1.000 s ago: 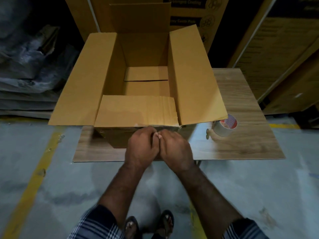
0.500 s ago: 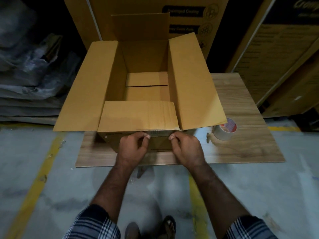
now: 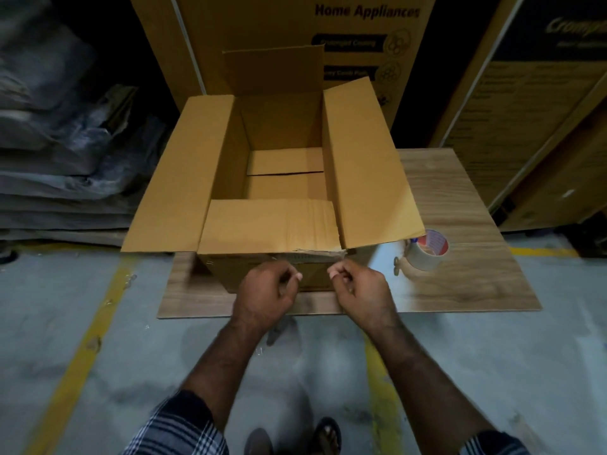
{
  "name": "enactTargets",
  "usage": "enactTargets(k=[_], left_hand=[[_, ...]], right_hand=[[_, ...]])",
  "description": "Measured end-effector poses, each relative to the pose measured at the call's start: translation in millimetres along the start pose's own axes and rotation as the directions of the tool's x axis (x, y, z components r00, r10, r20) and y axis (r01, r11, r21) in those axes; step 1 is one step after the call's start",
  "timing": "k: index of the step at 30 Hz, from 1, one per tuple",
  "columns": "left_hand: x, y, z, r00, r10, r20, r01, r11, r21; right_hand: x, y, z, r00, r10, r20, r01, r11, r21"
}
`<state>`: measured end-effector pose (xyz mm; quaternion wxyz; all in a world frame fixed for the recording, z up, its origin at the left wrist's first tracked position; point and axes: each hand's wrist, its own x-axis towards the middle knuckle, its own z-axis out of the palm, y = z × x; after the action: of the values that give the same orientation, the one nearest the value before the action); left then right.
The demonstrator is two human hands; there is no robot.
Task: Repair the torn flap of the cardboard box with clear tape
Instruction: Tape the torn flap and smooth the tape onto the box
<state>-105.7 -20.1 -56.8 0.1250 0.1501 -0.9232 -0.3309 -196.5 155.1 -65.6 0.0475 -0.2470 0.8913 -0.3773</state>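
Note:
An open cardboard box (image 3: 361,178) stands on a wooden board (image 3: 460,284). Its near flap (image 3: 269,224) lies folded inward, with a ragged tear (image 3: 315,254) along the fold on the right side. My left hand (image 3: 267,293) and my right hand (image 3: 359,290) hover just below the tear in front of the box wall. Both have thumb and fingers pinched, a short gap apart. They seem to pinch the ends of a clear tape strip, which is barely visible. A roll of clear tape (image 3: 425,249) sits on the board to the right of the box.
Large printed cartons (image 3: 295,24) stand behind the box, and more (image 3: 542,103) to the right. Wrapped bundles (image 3: 65,142) are stacked at the left. The board rests low over a grey floor with yellow lines (image 3: 82,339). My sandalled feet (image 3: 295,438) are below.
My hands were pressed together at the flap's fold, then drew apart sideways and dropped slightly. The view tilted up a little. The box and the tape roll have not moved.

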Motion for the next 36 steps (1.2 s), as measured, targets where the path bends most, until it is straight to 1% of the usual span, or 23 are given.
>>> enactTargets(k=[2, 3, 4, 5, 7, 8, 9, 11, 12, 13, 14, 15, 16, 17, 18, 19, 20, 21, 26, 29, 32, 36], left_hand=[[0.5, 10.9, -1.1, 0.993, 0.108, 0.038, -0.109, 0.994, 0.024], [5.5, 14.8, -1.3, 0.989, 0.145, 0.034, -0.146, 0.989, 0.03], [12.3, 17.5, -1.4, 0.987, 0.162, 0.013, -0.162, 0.986, 0.033], [20.0, 19.9, -2.2, 0.986, 0.165, -0.014, -0.165, 0.986, 0.033], [32.3, 21.0, -4.6, 0.988, 0.14, -0.066, -0.141, 0.99, -0.003], [36.6, 19.8, -5.0, 0.989, 0.118, -0.09, -0.123, 0.991, -0.048], [38.6, 18.2, -5.0, 0.991, 0.087, -0.106, -0.097, 0.99, -0.1], [41.7, 14.2, -6.9, 0.991, 0.012, -0.137, -0.039, 0.98, -0.194], [42.1, 11.0, -8.4, 0.986, -0.016, -0.167, -0.022, 0.974, -0.225], [40.7, 7.1, -10.7, 0.978, -0.014, -0.21, -0.032, 0.976, -0.217], [37.6, 4.2, -13.8, 0.967, 0.035, -0.253, -0.076, 0.985, -0.156], [32.4, 1.9, -16.8, 0.956, 0.125, -0.264, -0.148, 0.987, -0.068], [24.4, -0.1, -17.6, 0.943, 0.235, -0.234, -0.239, 0.971, 0.011], [15.8, -1.8, -16.2, 0.926, 0.338, -0.168, -0.333, 0.941, 0.059], [7.5, -5.0, -12.8, 0.904, 0.418, -0.091, -0.412, 0.907, 0.084], [1.1, -9.7, -7.4, 0.884, 0.466, -0.034, -0.46, 0.882, 0.102], [-2.3, -14.6, -2.4, 0.875, 0.484, -0.002, -0.48, 0.869, 0.121], [-3.6, -19.7, 1.1, 0.875, 0.484, 0.017, -0.481, 0.865, 0.142], [6.2, -39.4, 3.0, 0.878, 0.461, 0.126, -0.477, 0.832, 0.283], [11.1, -47.7, 1.4, 0.861, 0.472, 0.187, -0.508, 0.794, 0.335], [13.5, -50.4, -2.7, 0.86, 0.46, 0.22, -0.51, 0.78, 0.363], [14.7, -51.2, -9.9, 0.866, 0.419, 0.273, -0.497, 0.781, 0.378]], right_hand=[[-3.7, -8.8, 1.6, 0.999, -0.022, 0.027, 0.021, 0.998, 0.059], [-0.9, -13.7, 1.8, 1.0, -0.002, 0.027, -0.001, 0.992, 0.126], [4.7, -19.3, 0.6, 0.998, 0.053, 0.025, -0.057, 0.974, 0.219], [12.6, -23.9, -1.5, 0.99, 0.141, 0.031, -0.143, 0.931, 0.337], [29.2, -30.5, -6.2, 0.933, 0.345, 0.1, -0.342, 0.768, 0.542], [36.2, -31.7, -8.6, 0.899, 0.414, 0.14, -0.41, 0.69, 0.596], [40.5, -31.7, -10.4, 0.87, 0.461, 0.174, -0.46, 0.634, 0.622], [43.5, -31.2, -11.0, 0.832, 0.518, 0.199, -0.511, 0.576, 0.638], [42.2, -31.4, -10.7, 0.823, 0.536, 0.186, -0.516, 0.57, 0.639], [38.1, -31.5, -9.6, 0.833, 0.536, 0.137, -0.493, 0.607, 0.623], [31.5, -31.1, -8.6, 0.866, 0.5, 0.025, -0.427, 0.711, 0.559], [23.0, -30.7, -6.5, 0.909, 0.399, -0.121, -0.316, 0.849, 0.423], [11.7, -31.6, -2.8, 0.945, 0.23, -0.233, -0.179, 0.959, 0.221], [-1.0, -34.1, 3.5, 0.963, 0.037, -0.267, -0.033, 0.999, 0.018], [-12.4, -36.8, 12.9, 0.972, -0.106, -0.209, 0.077, 0.987, -0.139], [-20.4, -38.1, 23.4, 0.978, -0.177, -0.114, 0.145, 0.958, -0.246], [-24.8, -39.0, 32.9, 0.979, -0.202, -0.039, 0.18, 0.932, -0.315], [-26.7, -38.8, 41.8, 0.979, -0.203, 0.001, 0.189, 0.91, -0.368], [-11.7, -30.3, 56.2, 0.981, -0.179, 0.08, 0.193, 0.807, -0.558], [-9.0, -23.9, 58.1, 0.975, -0.21, 0.069, 0.208, 0.769, -0.604], [-8.8, -21.3, 58.4, 0.972, -0.234, 0.034, 0.203, 0.75, -0.629], [-7.4, -22.7, 56.9, 0.98, -0.198, 0.006, 0.158, 0.761, -0.63]])
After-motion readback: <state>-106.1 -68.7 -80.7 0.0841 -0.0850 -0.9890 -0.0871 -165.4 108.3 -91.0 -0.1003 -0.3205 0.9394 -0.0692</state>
